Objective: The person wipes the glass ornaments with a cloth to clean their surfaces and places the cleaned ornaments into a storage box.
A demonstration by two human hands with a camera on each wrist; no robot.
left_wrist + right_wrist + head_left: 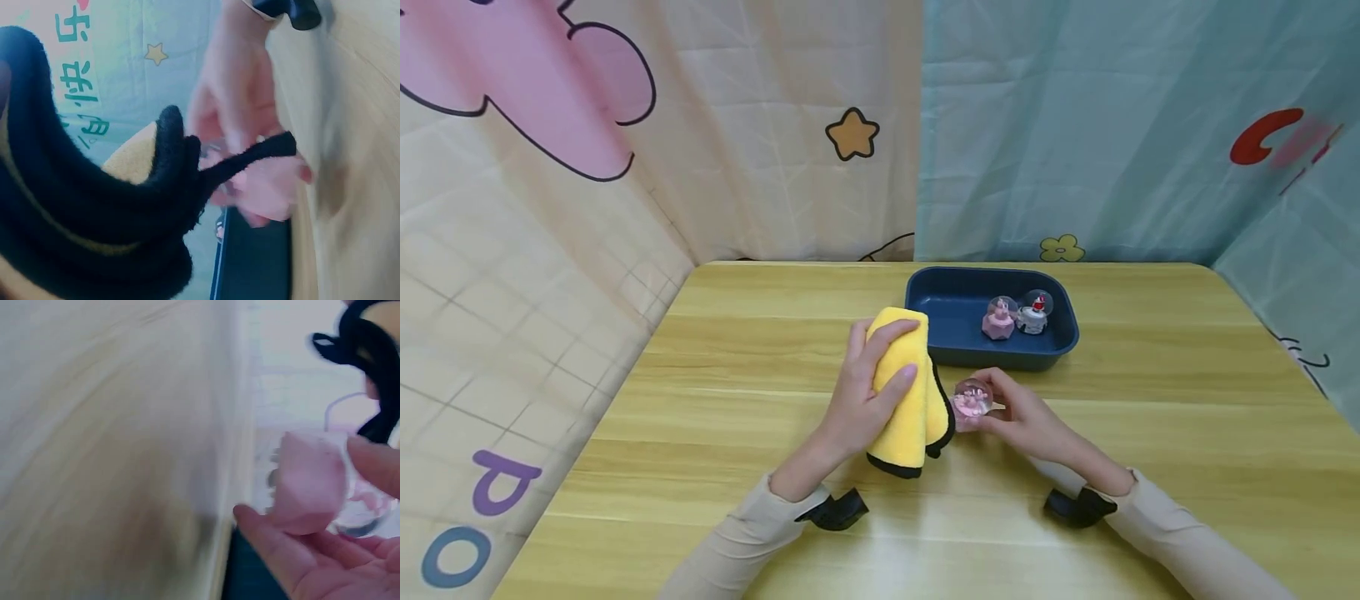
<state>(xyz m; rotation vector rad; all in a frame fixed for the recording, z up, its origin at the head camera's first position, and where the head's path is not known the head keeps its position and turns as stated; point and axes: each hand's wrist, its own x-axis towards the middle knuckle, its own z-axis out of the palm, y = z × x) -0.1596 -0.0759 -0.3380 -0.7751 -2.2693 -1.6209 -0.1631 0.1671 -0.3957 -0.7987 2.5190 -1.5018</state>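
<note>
My left hand (861, 400) grips a folded yellow cloth (902, 392) with black edging, its thumb across the front. Just to the right, my right hand (1026, 421) holds a small snow globe (972, 400) with a clear dome and a pink base (310, 484). Thumb and fingers are round the base in the right wrist view. The cloth's black edge overlaps the globe in the left wrist view. Behind the hands, a pink-based snow globe (999, 318) and a white-based snow globe (1034, 313) stand side by side in a dark blue tray (947, 354).
The tray stands near the back edge of the wooden table (760, 333). Printed curtains (760, 133) rise behind the table and along both sides. A black wrist strap mount (842, 510) sits on the left sleeve, another mount (1078, 507) on the right.
</note>
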